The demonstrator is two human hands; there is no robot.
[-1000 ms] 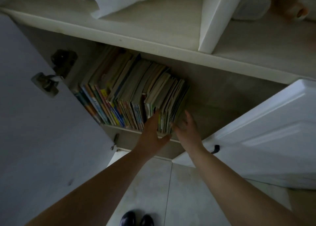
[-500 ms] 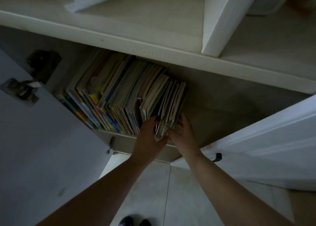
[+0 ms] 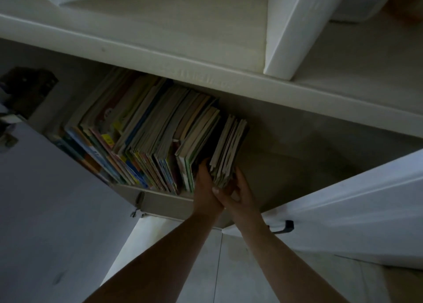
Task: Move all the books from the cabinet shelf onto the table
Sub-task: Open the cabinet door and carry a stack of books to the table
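A dense row of thin, colourful books (image 3: 142, 140) stands upright in the dim lower cabinet shelf (image 3: 297, 165), filling its left half. A small bundle of books (image 3: 229, 149) at the row's right end is split off by a dark gap. My left hand (image 3: 206, 186) has its fingers in that gap against the bundle's left side. My right hand (image 3: 240, 192) cups the bundle's right side and bottom corner. Both hands clamp the bundle together at the shelf's front edge.
Both white cabinet doors stand open: the left door (image 3: 52, 211) and the right door (image 3: 354, 211) with a black handle (image 3: 283, 227). A counter ledge (image 3: 206, 69) overhangs the shelf. A white post (image 3: 290, 28) and a plastic box (image 3: 359, 2) sit above. Tiled floor (image 3: 206, 257) lies below.
My hands went from touching the books' front edges to gripping the rightmost bundle. The bundle has separated from the row, leaving a dark gap. The camera has moved closer.
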